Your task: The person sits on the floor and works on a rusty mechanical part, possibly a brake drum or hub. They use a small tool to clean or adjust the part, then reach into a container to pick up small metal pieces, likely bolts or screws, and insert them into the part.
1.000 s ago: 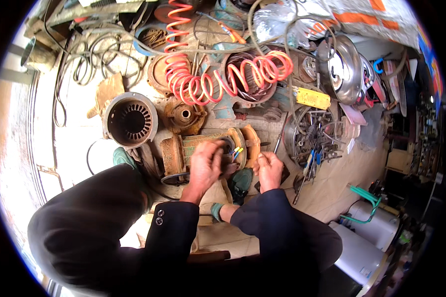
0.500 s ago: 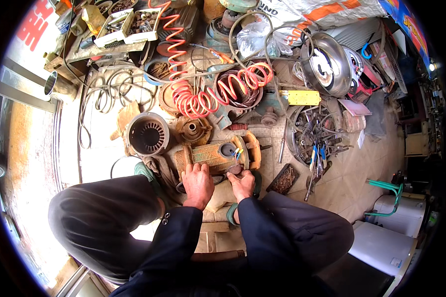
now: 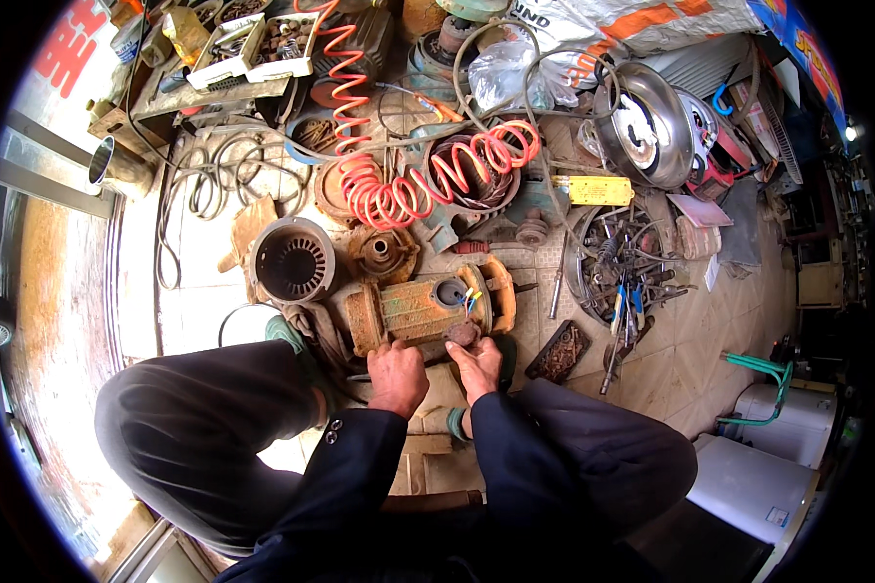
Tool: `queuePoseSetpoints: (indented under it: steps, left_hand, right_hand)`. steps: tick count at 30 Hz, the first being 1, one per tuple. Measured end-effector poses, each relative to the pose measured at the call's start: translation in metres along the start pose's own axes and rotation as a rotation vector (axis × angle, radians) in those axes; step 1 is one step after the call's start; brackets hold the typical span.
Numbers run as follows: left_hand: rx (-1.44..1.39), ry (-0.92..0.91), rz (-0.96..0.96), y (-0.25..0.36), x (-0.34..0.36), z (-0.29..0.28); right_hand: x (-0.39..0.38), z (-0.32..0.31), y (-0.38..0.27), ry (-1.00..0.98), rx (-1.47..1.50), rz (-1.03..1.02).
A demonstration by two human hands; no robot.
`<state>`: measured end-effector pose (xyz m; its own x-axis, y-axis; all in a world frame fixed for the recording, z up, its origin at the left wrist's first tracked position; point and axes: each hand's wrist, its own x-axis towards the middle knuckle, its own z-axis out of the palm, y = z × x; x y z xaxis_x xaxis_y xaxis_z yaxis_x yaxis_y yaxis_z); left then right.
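A rusty orange and green electric motor (image 3: 420,307) lies on its side on the tiled floor in front of me. Short yellow and blue wires stick out of an opening on its top. My left hand (image 3: 397,377) rests at the motor's near edge, fingers curled; what it holds is hidden. My right hand (image 3: 478,364) presses against a round rusty cap (image 3: 462,334) at the motor's near side. Both dark sleeves come up from below.
A ribbed stator housing (image 3: 292,260) and a rusty end cover (image 3: 383,253) lie just beyond the motor. A red coiled air hose (image 3: 408,185) runs across the back. A tyre full of hand tools (image 3: 624,267) sits to the right, a white bucket (image 3: 797,428) farther right.
The view has tilted and pulled back. Both hands slid from the top of the motor toward its near edge, the right one now at the round cap.
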<state>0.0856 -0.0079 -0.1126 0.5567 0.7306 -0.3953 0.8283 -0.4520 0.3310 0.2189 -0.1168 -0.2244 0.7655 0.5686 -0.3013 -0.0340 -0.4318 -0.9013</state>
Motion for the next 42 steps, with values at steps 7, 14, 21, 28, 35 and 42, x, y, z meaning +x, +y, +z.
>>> queuePoseSetpoints:
  steps: [7,14,21,28,35,42]
  left_hand:
    - [-0.218,-0.787,0.191,0.003,0.008,-0.005]
    - [-0.601,-0.892,0.368,0.026,0.008,-0.012]
    - [-0.711,-0.068,0.003,0.006,0.054,-0.029]
    - [-0.722,0.128,0.359,0.011,0.122,-0.048]
    - [-0.745,-0.048,0.42,0.009,0.13,-0.035]
    - [-0.881,0.009,0.348,-0.01,0.12,-0.035]
  right_hand:
    - [0.019,-0.05,-0.02,-0.087,-0.189,-0.09]
    - [0.079,-0.089,-0.135,-0.38,-0.467,-0.12]
    - [0.113,-0.069,-0.238,-0.815,-1.004,-0.02]
    - [0.155,-0.069,-0.249,-1.011,-0.967,-0.168]
    - [0.176,-0.073,-0.245,-1.165,-0.99,-0.209]
    - [0.191,-0.064,-0.246,-1.121,-0.932,-0.047]
